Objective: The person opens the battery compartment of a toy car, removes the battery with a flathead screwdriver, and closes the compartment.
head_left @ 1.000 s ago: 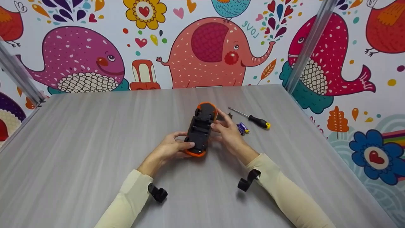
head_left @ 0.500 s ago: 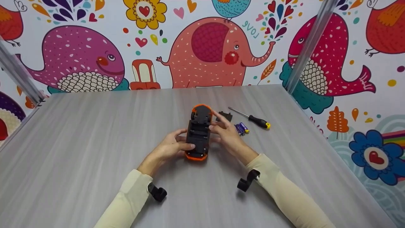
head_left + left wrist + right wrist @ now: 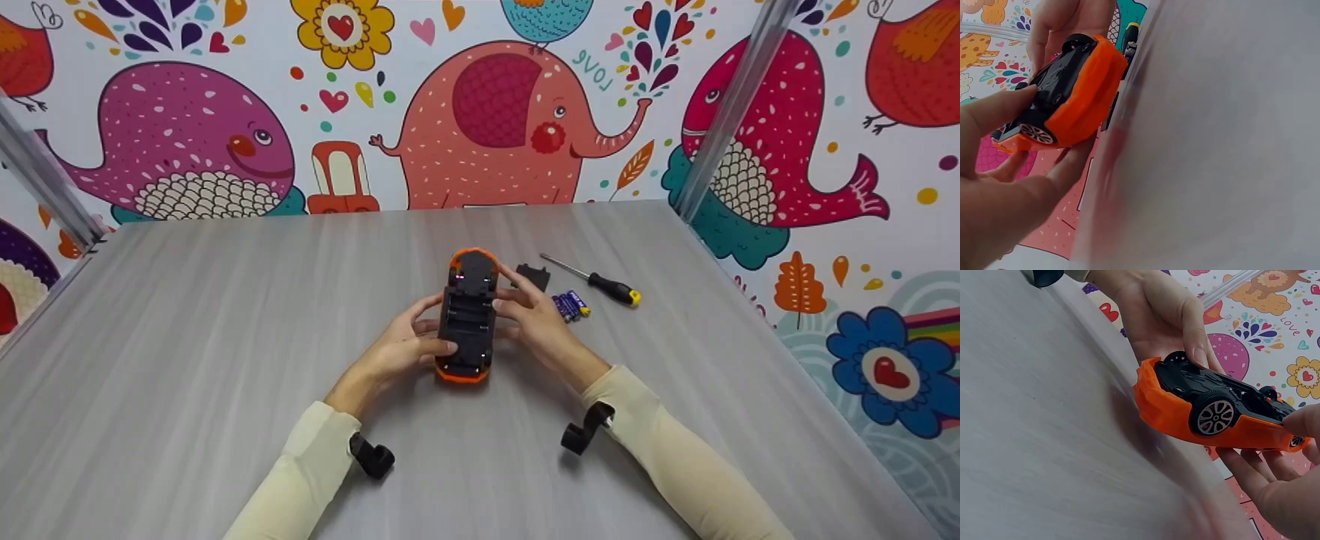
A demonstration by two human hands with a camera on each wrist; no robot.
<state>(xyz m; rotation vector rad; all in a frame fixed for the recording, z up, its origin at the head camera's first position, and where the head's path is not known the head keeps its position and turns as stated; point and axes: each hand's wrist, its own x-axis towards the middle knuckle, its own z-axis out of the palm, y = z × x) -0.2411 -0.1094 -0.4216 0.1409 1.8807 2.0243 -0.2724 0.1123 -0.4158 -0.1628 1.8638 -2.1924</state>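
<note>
An orange toy car [image 3: 471,330] is held upside down above the table, its black underside with an uncovered battery compartment facing up. My left hand [image 3: 395,352] grips the near left end, thumb on the underside and fingers beneath. On the other side my right hand [image 3: 541,328] holds the car's edge with its thumb and fingers. The left wrist view shows the orange body [image 3: 1088,95] between both hands, and the right wrist view shows a spoked wheel [image 3: 1216,417]. Just beyond the right hand lie several blue batteries [image 3: 571,306] and a black battery cover [image 3: 532,277].
A screwdriver [image 3: 613,289] with a black and yellow handle lies at the right of the grey table [image 3: 225,337]. Cartoon-printed walls [image 3: 495,112] stand at the back and sides. Each sleeve carries a black camera mount [image 3: 373,457].
The toy car has turned to stand straighter and shifted slightly left and nearer, its underside tipping more toward the head camera. The battery cover behind it has come into fuller view. Both hands keep their hold.
</note>
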